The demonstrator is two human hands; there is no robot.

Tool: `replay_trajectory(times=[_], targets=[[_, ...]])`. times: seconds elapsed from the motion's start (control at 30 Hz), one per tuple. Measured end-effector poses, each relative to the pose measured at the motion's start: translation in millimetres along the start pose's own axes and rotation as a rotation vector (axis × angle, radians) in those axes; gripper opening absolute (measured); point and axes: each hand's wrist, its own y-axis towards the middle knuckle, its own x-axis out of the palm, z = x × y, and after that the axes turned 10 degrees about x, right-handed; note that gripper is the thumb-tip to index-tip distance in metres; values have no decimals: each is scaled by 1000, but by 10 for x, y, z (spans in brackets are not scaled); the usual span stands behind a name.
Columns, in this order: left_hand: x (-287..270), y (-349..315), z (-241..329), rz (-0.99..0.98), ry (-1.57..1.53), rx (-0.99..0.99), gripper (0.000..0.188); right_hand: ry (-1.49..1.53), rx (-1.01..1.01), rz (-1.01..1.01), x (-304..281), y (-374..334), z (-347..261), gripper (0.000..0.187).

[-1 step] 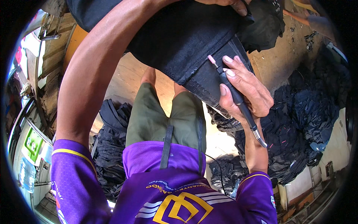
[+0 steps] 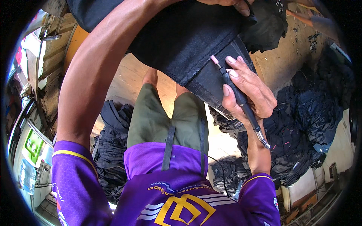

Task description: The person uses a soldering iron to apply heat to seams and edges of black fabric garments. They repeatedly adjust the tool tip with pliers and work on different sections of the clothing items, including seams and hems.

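Observation:
In my right hand [image 2: 254,88] is a slim black rotary grinder handpiece [image 2: 239,97], held like a pen between thumb and fingers. Its small pink grinding tip points at the stitched hem of a black garment [image 2: 184,37] and lies very close to it; whether they touch I cannot tell. A flat dark board [image 2: 217,84], worn and pale-streaked, comes out from under that hem. My left arm reaches across to the top edge, where my left hand [image 2: 232,3] is partly cut off, its thumb closed on the garment's edge.
Heaps of black cloth [image 2: 290,124] lie to the right, and another dark pile [image 2: 113,139] sits on the left. A thin black cable [image 2: 223,175] hangs beside my waist. Far left are a green tray [image 2: 33,147] and a clear plastic bottle [image 2: 27,175]. Another person's arm [image 2: 301,17] shows at upper right.

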Motion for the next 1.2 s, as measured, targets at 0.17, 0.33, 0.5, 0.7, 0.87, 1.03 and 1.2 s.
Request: replay_trajectory(times=[0.17,0.33,0.5,0.7,0.87,1.03,1.2], targets=[[-6,-8,-86,11,27,21,21,-39,11,33,35,-2,158,31],[35,11,-151,-35,7,-25,20,-124,42,221,-308,-246,182,37],[25,2,-186,-66,25,40,23,6,175,1476,-1980,-365,-553,64],[-33,15,-58,6,97,126,24,-273,311,900,-1804,-879,-735,37],[-51,-216,618,109,316,-90,51,-98,274,836,-1226,-679,-1302,40],[136,-992,1525,-141,219,-57,76,60,343,939,-1005,-724,-1791,46],[149,-1784,1853,-253,70,348,55,35,444,1048,-663,-838,-2160,47]])
